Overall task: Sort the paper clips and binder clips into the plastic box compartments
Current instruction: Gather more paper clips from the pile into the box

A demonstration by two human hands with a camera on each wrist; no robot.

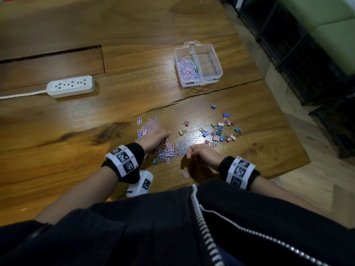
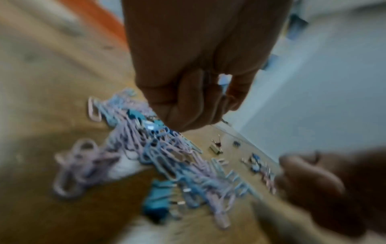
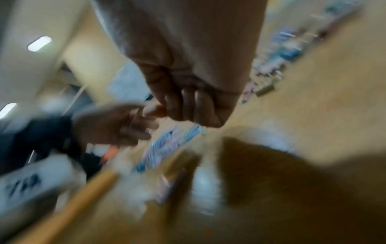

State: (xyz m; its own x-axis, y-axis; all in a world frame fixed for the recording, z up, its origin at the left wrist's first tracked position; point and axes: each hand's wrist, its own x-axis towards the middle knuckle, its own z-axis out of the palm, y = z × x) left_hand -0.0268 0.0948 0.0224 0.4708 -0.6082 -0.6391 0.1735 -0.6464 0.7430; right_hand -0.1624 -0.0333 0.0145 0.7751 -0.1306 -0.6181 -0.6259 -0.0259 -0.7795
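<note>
your left hand (image 1: 153, 138) curls its fingers into thin pastel wire paper clips (image 1: 169, 152); your right hand (image 1: 201, 153) hangs curled, grip unclear, above glossy wood table (image 1: 76, 131).

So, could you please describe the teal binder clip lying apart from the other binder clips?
Start at the left hand on the wooden table. The teal binder clip lies just nearer the person, at the paper clip pile's edge, the only binder clip there.

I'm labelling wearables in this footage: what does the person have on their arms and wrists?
Both forearms are bare. Each wrist carries a black wristband wrapped by a white strap printed with square black-and-white code markers: left wristband, right wristband. A white boxy unit with another such marker hangs below the left wrist. The hands wear no gloves.
</note>
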